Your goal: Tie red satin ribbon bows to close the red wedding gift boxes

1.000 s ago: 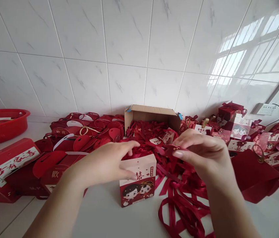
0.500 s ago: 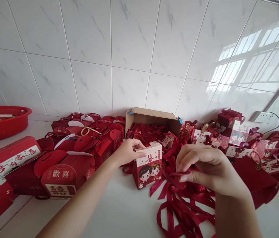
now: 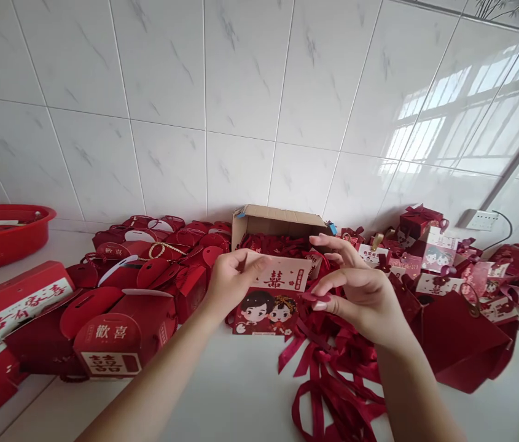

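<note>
A small red and pale pink box point(image 3: 268, 307) with a cartoon couple printed on it is held up above the white surface. My left hand point(image 3: 234, 282) pinches its top edge at the left. Close to the box's right edge, my right hand point(image 3: 355, 288) has thumb and index finger closed on the end of a dark red ribbon point(image 3: 317, 297), its other fingers raised. Beneath that hand, a tangle of red ribbons point(image 3: 337, 393) spreads over the white surface.
An open cardboard carton point(image 3: 282, 216) holding ribbons lies against the tiled wall. Red gift boxes point(image 3: 112, 344) crowd the left, with a red basin point(image 3: 10, 245) behind. More boxes point(image 3: 462, 337) are piled at the right, near a power socket point(image 3: 480, 220).
The small box has been lifted and turned to face forward. My right hand has moved left towards it with the ribbon end, and its fingers have spread. The view has shifted slightly.
</note>
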Tool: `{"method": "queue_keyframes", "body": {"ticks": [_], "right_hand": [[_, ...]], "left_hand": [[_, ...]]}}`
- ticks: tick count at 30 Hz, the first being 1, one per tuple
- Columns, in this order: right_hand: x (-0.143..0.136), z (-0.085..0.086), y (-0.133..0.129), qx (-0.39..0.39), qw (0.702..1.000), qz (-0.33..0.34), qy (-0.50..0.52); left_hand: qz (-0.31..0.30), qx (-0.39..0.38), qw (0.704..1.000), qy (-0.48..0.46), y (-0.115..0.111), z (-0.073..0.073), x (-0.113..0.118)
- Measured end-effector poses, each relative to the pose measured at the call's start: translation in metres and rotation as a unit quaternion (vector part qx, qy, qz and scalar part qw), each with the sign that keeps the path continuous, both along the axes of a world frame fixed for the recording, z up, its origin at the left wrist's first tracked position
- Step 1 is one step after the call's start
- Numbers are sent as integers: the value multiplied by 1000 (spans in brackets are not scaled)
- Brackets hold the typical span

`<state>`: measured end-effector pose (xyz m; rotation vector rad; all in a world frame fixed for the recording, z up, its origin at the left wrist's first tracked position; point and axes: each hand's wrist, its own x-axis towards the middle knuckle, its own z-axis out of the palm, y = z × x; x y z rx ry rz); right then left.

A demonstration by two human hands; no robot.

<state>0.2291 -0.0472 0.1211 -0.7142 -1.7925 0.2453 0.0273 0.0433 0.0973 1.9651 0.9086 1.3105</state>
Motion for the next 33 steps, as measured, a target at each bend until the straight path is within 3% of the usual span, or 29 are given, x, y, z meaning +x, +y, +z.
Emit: {"method": "queue_keyframes", "body": {"ticks": [3,5,11,24,27,29,33], "right_hand": [[-12,-1,-3,33,999,-11,31],[-19,-2,-5,50,998,-23,40],[-26,-4,-10,102,991,-72,44],[-25,-3,-11,132,987,-81,28],[-29,-3,-12,149,983,-73,82],[-33,-4,-11,128,980,-45,149],[-38,-8,-7,6,979,42,199]], "left_hand": [[45,135,988,-52,-27,17,-2],[43,208,975,-59,-44,25,-2],[6,326,942,-76,-67,32,0],[-31,360,930,-70,-68,30,0],[-46,365,927,-70,-68,30,0],[-69,370,923,-80,-68,29,0],[-90,359,924,-93,-62,24,2]]}}
